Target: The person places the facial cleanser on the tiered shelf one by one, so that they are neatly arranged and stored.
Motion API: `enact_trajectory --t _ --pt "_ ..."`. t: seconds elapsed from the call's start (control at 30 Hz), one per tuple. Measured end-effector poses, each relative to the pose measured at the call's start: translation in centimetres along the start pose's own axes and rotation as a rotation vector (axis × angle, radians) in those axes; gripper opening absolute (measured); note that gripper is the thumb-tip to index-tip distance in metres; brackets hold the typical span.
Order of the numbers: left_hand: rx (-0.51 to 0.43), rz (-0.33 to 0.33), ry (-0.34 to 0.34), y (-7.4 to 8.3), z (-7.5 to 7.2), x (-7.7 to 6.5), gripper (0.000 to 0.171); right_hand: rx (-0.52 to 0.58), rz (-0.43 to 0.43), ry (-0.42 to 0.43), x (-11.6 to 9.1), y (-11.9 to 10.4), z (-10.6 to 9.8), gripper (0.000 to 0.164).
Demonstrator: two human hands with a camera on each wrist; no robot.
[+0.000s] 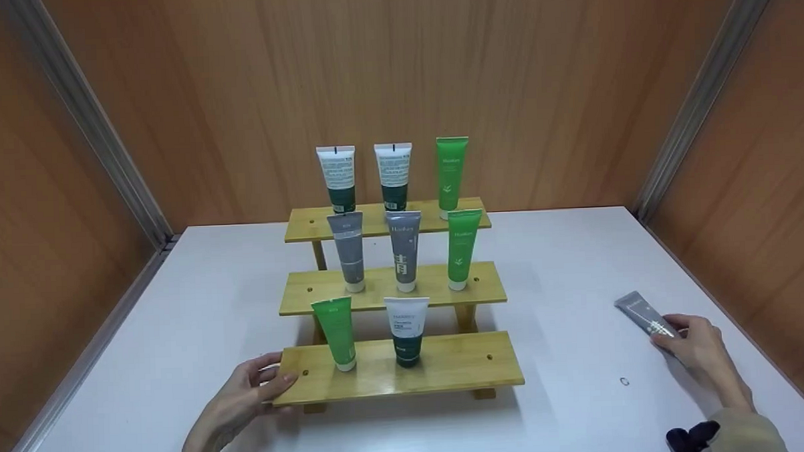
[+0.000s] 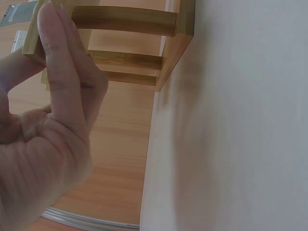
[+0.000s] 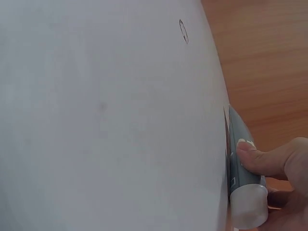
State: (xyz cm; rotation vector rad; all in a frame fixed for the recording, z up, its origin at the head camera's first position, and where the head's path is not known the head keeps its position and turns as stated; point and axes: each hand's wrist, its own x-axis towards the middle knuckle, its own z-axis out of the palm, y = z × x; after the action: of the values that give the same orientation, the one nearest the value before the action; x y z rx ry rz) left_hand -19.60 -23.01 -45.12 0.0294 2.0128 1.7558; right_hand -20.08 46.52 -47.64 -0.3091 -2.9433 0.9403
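Observation:
My left hand (image 1: 237,399) grips the left end of the lowest step of a three-tier wooden display stand (image 1: 447,379). Its thumb lies on top of the board, and in the left wrist view the long fingers (image 2: 60,72) reach along its underside. Off to the right, my right hand (image 1: 700,349) holds a grey squeeze tube (image 1: 639,309) with a white cap (image 3: 249,207), low over the white table. On the lowest step stand a green tube (image 1: 337,335) and a white-and-dark-green tube (image 1: 407,326), both cap down.
Two grey tubes (image 1: 404,253) and a green tube (image 1: 464,244) stand on the middle step. The top step bears two white-and-dark-green tubes (image 1: 393,169) and a green one (image 1: 451,171). A small ring (image 1: 624,381) lies on the table (image 1: 569,421). Wooden walls (image 1: 537,81) enclose three sides.

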Motion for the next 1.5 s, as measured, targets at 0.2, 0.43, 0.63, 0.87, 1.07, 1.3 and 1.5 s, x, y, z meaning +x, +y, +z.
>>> enact_trajectory --t 0.2,0.43,0.63,0.87,1.07,1.3,1.5 --pt "-0.016 0.002 -0.016 0.0 -0.1 0.0 0.08 0.026 -0.027 0.009 0.0 -0.3 0.2 0.061" --pt "-0.011 -0.005 -0.001 0.0 0.0 0.1 0.082 0.038 -0.075 0.022 -0.1 -1.4 0.4 0.06" --pt "-0.012 0.01 -0.016 -0.1 -0.1 0.0 0.081 0.107 -0.102 0.004 -0.2 -2.6 0.6 0.062" --pt "-0.016 0.007 -0.016 0.0 0.0 0.0 0.081 0.31 -0.127 -0.017 -0.1 -4.1 0.9 0.063" --pt "-0.016 -0.006 -0.011 0.0 0.0 0.0 0.082 0.427 -0.117 -0.033 -0.4 -6.3 1.0 0.063" --pt "-0.001 -0.014 0.004 0.1 0.0 0.0 0.084 0.481 -0.116 -0.072 -0.9 -9.1 1.5 0.065" --pt "0.0 -0.029 0.015 0.1 0.1 0.0 0.085 0.558 -0.157 -0.097 -1.7 -11.7 2.1 0.064"
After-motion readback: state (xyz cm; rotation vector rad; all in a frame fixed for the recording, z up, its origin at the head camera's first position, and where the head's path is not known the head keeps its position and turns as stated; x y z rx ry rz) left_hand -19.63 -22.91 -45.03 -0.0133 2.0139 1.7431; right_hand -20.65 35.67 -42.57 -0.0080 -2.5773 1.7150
